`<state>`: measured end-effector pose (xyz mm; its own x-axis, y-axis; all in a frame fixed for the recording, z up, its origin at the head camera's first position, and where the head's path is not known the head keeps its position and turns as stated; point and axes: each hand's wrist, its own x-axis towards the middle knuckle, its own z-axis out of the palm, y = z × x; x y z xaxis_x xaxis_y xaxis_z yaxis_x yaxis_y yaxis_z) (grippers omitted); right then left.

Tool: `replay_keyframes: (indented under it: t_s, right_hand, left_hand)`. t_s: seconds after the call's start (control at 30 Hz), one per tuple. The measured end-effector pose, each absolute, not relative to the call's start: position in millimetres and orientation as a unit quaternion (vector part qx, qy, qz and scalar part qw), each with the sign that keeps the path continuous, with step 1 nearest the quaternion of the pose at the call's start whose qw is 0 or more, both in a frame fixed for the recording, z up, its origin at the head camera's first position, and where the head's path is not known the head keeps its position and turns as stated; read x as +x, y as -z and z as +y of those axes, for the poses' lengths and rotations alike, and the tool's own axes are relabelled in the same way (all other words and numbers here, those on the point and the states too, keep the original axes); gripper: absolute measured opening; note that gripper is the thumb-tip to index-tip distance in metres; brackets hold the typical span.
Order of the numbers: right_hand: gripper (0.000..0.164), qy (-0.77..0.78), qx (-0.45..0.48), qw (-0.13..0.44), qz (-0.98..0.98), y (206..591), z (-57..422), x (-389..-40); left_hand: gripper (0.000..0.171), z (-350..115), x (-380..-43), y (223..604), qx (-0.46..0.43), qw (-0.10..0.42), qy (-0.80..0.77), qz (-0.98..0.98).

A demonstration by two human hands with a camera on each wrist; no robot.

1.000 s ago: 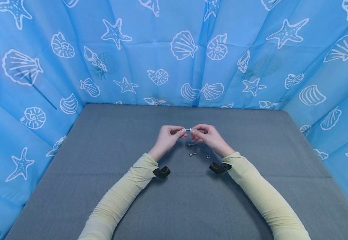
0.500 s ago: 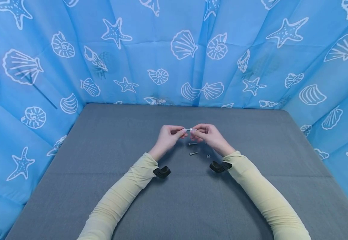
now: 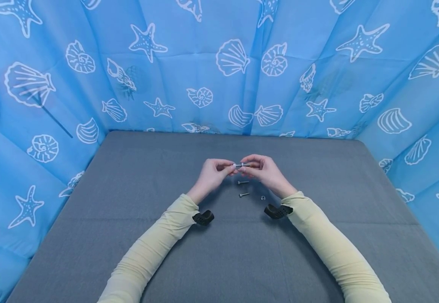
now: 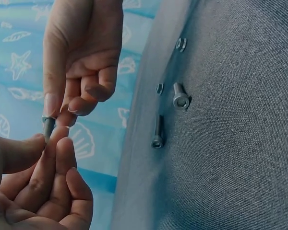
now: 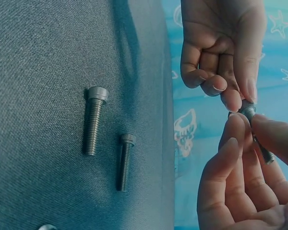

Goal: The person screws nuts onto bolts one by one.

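Observation:
Above the table, my left hand [image 3: 212,173] pinches a metal bolt [image 4: 49,128] near one end, between thumb and fingertips. My right hand [image 3: 265,171] has its thumb and fingertips at a small nut [image 3: 242,164] around the bolt's shank. In the right wrist view, the threaded end [image 5: 268,156] sticks out past the right fingers. The fingertips hide much of the bolt's head end and nut. Below the hands lie two loose socket-head bolts, a thicker one [image 5: 94,120] and a thinner one [image 5: 125,162].
Two loose nuts, one nearer [image 4: 181,44] and one farther [image 4: 160,88], lie beside the bolts on the grey cloth-covered table [image 3: 147,176]. A blue curtain [image 3: 197,63] with shell prints stands behind and at both sides. Black wrist straps [image 3: 203,217] show below the sleeves.
My right fingers have shifted slightly and spread more around the nut, so more of the bolt shows. The left hand has barely moved. The loose bolts lie as before.

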<state>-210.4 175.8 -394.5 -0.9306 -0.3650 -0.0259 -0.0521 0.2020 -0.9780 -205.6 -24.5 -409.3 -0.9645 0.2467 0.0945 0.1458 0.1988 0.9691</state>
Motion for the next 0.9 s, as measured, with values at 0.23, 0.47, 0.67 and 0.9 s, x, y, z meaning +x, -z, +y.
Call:
replay_keyframes:
  t_s: [0.23,0.47,0.67,0.9]
  right_hand:
    - [0.035,0.609,-0.134,0.12,0.773,394.7,176.5,-211.2]
    - [0.034,0.6,-0.119,0.126,0.781,395.6,175.9,-210.9]
    - [0.032,0.603,-0.123,0.13,0.778,396.2,175.8,-212.2]
    - [0.033,0.596,-0.134,0.136,0.78,396.7,177.1,-214.7]
  left_hand:
    - [0.026,-25.1,-206.4,409.3,0.138,0.028,-0.613,0.777]
    - [0.018,-22.9,-206.6,409.2,0.134,0.002,-0.602,0.787]
    - [0.016,-21.0,-206.3,410.0,0.12,-0.004,-0.598,0.792]
    - [0.016,-21.6,-206.3,409.6,0.117,-0.004,-0.608,0.785]
